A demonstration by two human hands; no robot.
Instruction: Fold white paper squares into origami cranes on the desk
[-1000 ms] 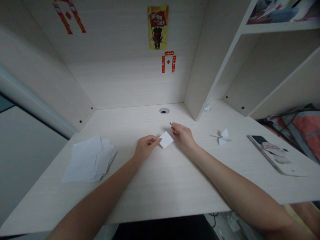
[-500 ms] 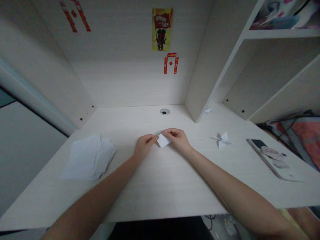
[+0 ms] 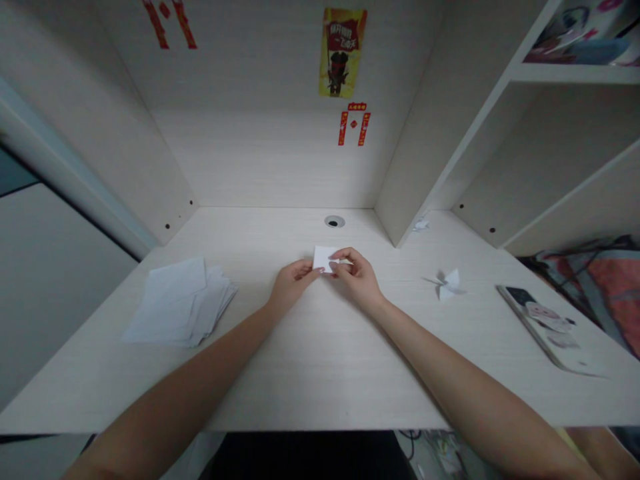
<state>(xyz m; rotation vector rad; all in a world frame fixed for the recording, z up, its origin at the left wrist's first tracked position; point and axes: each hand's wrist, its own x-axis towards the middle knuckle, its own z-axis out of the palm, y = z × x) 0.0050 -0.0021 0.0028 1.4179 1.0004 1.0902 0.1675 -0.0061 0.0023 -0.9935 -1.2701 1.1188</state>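
Observation:
A small white folded paper (image 3: 323, 257) is held just above the pale wooden desk (image 3: 320, 360), near its middle. My left hand (image 3: 291, 285) pinches the paper's lower left edge with closed fingers. My right hand (image 3: 354, 277) grips its right side, fingers curled over the top. Both hands meet at the paper, wrists resting low over the desk.
A loose stack of white sheets (image 3: 177, 308) lies at the left. A folded paper crane (image 3: 449, 284) sits to the right, a smaller folded piece (image 3: 420, 225) by the shelf divider. A phone (image 3: 543, 321) lies at far right. A cable hole (image 3: 335, 221) is behind the hands.
My right hand came from beside the paper to grip it together with the left. The paper turned and rose slightly, now farther back on the desk.

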